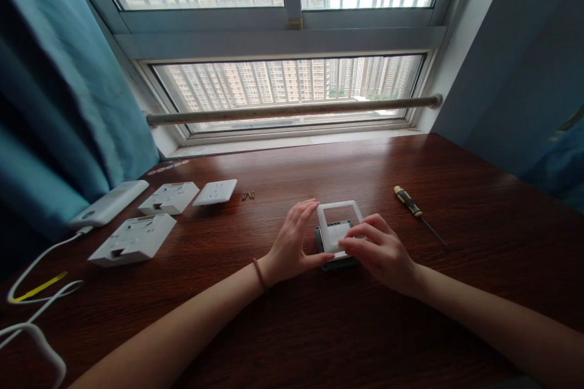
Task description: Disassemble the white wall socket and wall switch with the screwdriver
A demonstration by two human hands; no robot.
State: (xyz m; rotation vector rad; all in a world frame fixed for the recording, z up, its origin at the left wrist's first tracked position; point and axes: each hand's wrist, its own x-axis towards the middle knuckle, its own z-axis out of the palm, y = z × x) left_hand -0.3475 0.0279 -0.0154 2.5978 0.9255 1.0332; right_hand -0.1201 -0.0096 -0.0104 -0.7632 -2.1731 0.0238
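A wall switch unit [336, 236] lies on the dark wooden table [319, 328] in front of me, its grey base under a white square frame [340, 208] that is tilted up at the far side. My left hand [294, 244] grips the unit's left side, thumb at the near edge and fingers curled along the frame. My right hand [381, 252] rests on its right side, with fingertips pressed on the white face.
A screwdriver [416, 208] lies to the right. Two small screws [248, 196] sit beyond the hands. To the left lie two white back boxes [132, 240] [168, 197], a white cover plate [215, 192], a power bank [108, 203] and white cables [31, 316]. A teal curtain [59, 103] hangs at left.
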